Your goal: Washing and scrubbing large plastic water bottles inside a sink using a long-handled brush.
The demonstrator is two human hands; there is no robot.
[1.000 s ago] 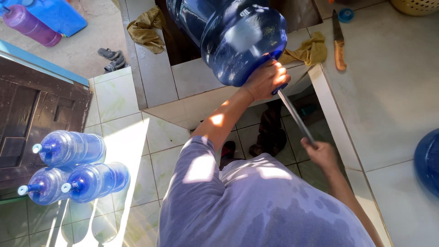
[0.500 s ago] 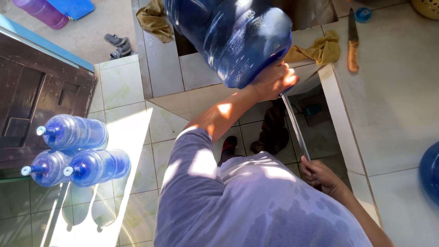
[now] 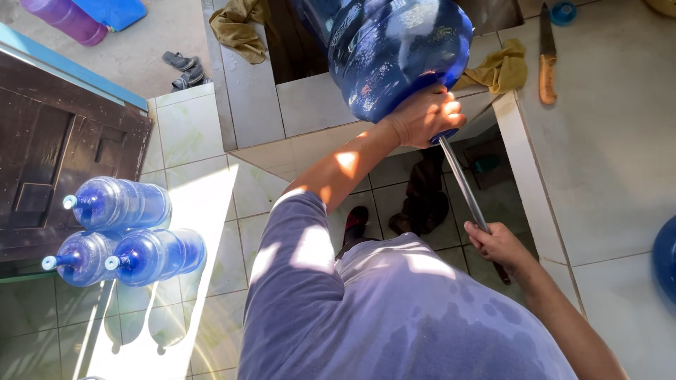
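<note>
My left hand [image 3: 421, 114] grips the neck of a large blue water jug [image 3: 394, 53], which is held tilted mouth-down above a tiled ledge. A thin metal rod [image 3: 461, 184] runs from the jug's mouth down to my right hand [image 3: 498, 243], which is closed around its lower end. The rod's upper tip is hidden inside the jug neck. My grey shirt fills the bottom of the view.
Three blue jugs [image 3: 120, 232] lie stacked at the left by a dark wooden door [image 3: 49, 155]. A knife [image 3: 546, 63], a yellow cloth [image 3: 501, 69] and a blue cap [image 3: 563, 13] lie on the tiled counter [image 3: 605, 141]. Shoes [image 3: 422, 204] sit below; another blue jug [image 3: 665, 257] is at the right edge.
My right hand moved down with the rod, then back up a little. My left hand and the jug shifted slightly right and up in the view.
</note>
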